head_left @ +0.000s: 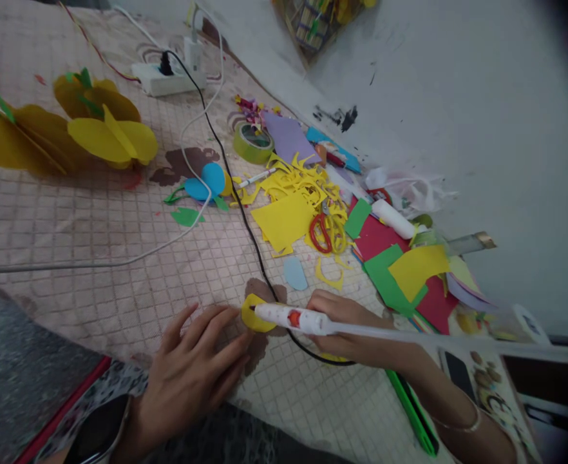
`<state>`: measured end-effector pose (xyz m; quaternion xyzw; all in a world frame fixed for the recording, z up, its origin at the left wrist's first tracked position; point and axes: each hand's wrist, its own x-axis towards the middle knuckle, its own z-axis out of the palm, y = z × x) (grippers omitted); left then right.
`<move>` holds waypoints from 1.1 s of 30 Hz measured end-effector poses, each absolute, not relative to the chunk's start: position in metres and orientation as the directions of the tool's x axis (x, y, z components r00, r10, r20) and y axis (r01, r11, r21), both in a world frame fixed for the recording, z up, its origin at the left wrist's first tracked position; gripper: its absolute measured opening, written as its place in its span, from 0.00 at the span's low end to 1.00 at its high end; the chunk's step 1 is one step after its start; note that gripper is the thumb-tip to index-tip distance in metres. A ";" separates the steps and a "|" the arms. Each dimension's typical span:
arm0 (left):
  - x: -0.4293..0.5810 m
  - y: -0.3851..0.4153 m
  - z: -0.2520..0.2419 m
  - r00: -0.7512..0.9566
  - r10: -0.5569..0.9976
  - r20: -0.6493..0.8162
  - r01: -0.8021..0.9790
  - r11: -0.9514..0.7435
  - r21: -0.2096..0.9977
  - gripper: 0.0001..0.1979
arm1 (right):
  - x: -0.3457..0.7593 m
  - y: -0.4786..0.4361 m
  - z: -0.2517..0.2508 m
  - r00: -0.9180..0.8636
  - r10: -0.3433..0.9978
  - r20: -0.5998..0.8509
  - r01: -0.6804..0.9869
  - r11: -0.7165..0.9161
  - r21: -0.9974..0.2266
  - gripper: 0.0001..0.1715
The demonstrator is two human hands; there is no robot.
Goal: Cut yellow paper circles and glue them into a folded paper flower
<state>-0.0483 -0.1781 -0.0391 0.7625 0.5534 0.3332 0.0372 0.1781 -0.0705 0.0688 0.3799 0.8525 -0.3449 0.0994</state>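
Note:
My right hand [346, 328] grips a white hot glue gun [293, 318], whose nozzle points left onto a small yellow paper piece [256, 313]. The fingertips of my left hand [192, 367] rest against the mat right next to that piece and may touch its edge. A black cord [259, 251] runs under the paper and past my right hand. A pale blue paper shape [295, 272] lies just above my right hand, and yellow paper scraps [284, 220] are heaped beyond it. Red-handled scissors [321, 233] lie among those scraps.
A quilted pink mat [120, 258] covers the surface, against a white wall [482, 96]. Yellow folded-paper decorations [105, 135] sit at the left. Nearby are a power strip [165, 78], green tape [253, 143], several coloured paper sheets, a white cable [182, 142] and a green ruler [412, 412].

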 end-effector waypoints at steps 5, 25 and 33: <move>-0.049 -0.178 -0.039 0.185 0.874 0.449 0.808 -0.395 0.437 0.09 | 0.184 -0.074 0.067 -0.678 0.594 -0.433 0.731 0.481 -0.485 0.06; -0.050 -0.177 -0.039 0.212 0.866 0.452 0.806 -0.417 0.420 0.09 | 0.199 -0.078 0.072 -0.645 0.543 -0.539 0.764 0.474 -0.437 0.07; -0.048 -0.176 -0.037 0.167 0.874 0.456 0.804 -0.388 0.450 0.13 | 0.199 -0.079 0.075 -0.619 0.578 -0.532 0.786 0.459 -0.415 0.07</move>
